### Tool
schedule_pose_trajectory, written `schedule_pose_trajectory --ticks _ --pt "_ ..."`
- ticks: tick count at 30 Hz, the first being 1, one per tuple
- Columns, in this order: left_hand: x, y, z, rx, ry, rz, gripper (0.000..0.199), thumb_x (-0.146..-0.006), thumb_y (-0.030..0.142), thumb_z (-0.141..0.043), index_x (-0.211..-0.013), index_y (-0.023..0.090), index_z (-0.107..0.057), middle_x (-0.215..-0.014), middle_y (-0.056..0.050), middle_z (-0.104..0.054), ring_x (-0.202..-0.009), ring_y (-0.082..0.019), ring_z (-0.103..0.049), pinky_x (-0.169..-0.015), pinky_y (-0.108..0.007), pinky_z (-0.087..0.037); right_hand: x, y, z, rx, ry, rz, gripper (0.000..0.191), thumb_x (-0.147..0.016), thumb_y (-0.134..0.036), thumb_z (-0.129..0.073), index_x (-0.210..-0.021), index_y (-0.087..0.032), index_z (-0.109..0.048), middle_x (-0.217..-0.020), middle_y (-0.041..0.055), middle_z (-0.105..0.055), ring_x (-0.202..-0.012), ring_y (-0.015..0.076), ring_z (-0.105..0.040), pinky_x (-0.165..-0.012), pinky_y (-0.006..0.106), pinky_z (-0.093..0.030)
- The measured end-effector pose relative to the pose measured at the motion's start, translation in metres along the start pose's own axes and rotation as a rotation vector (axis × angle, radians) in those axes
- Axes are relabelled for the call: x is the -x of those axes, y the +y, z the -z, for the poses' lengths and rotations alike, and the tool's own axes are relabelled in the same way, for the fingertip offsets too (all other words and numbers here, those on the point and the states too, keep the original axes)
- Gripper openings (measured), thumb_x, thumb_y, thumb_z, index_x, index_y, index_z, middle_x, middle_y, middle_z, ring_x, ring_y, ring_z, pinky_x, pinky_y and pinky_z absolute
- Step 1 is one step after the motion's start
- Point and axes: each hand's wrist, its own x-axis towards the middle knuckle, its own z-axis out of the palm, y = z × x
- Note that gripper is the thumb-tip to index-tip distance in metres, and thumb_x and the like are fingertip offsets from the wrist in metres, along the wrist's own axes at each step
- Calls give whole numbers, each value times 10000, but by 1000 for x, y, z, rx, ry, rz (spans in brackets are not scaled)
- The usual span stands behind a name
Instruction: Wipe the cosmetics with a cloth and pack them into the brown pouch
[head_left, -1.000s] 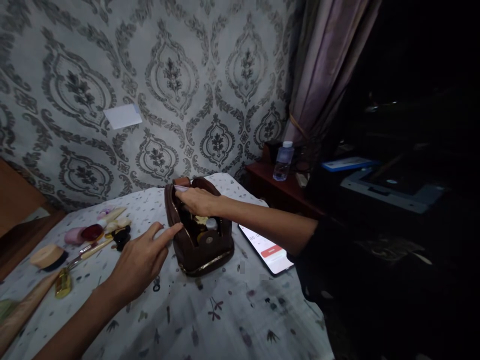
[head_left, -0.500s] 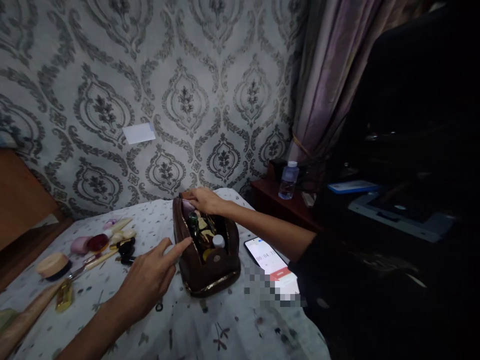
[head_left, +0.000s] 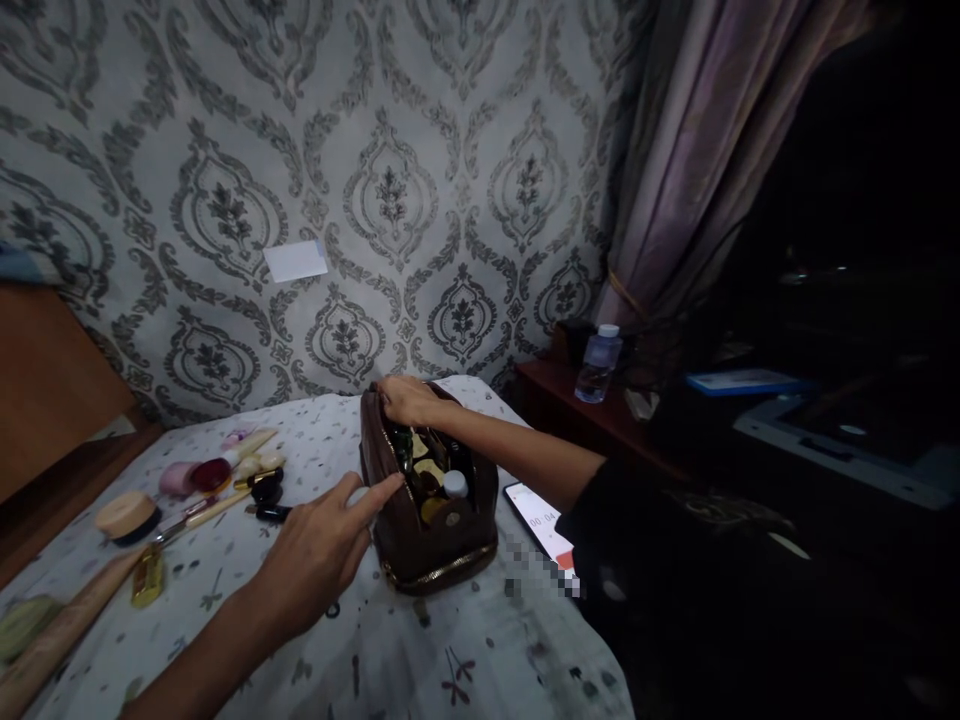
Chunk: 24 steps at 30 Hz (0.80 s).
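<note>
A brown makeup bag [head_left: 439,555] with a gold zipper stands unzipped on the patterned bedsheet. Inside it I see a white-capped container [head_left: 454,485], a yellow item [head_left: 433,511] and several dark or gold pieces too dim to name. My left hand [head_left: 322,540] grips the bag's left rim, the index finger laid over the zipper edge and the other fingers curled. At the far end, my right hand [head_left: 411,402] dips into the opening. Its fingertips are hidden, so whatever they touch does not show.
Left of the bag lie a round beige-topped jar [head_left: 127,515], a red jar [head_left: 212,475], a brush [head_left: 199,515] and a small yellow bottle [head_left: 148,577]. A phone [head_left: 544,525] lies to the right. A water bottle [head_left: 599,365] stands on a reddish side table [head_left: 547,385].
The whole view has shifted, so the scene sits slightly further right. My right hand sits a little deeper in the bag's far end. My left hand stays at the rim.
</note>
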Motion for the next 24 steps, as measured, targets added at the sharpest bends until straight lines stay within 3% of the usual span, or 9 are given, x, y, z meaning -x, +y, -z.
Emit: schedule_pose_trajectory --ticks 14,24 --pt "2 5 7 -28 -76 38 681 -879 83 -398 -1498 340 -279 -1067 -47 -563 -798 -169 -631 -664 -255 -509 5 -4 -7 -63 -10 -61 344 -849 -232 -569 -1178 -194 -662 -1175 130 -712 -1058 254 -674 -796 282 -498" --pt "1 6 13 -29 -91 41 698 -879 74 -369 -1517 335 -256 -1080 -52 -572 -819 -177 -637 -687 -271 -512 5 3 -3 -35 7 40 324 -970 -244 -401 -1145 -191 -668 -1176 83 -711 -1058 199 -656 -851 246 -475"
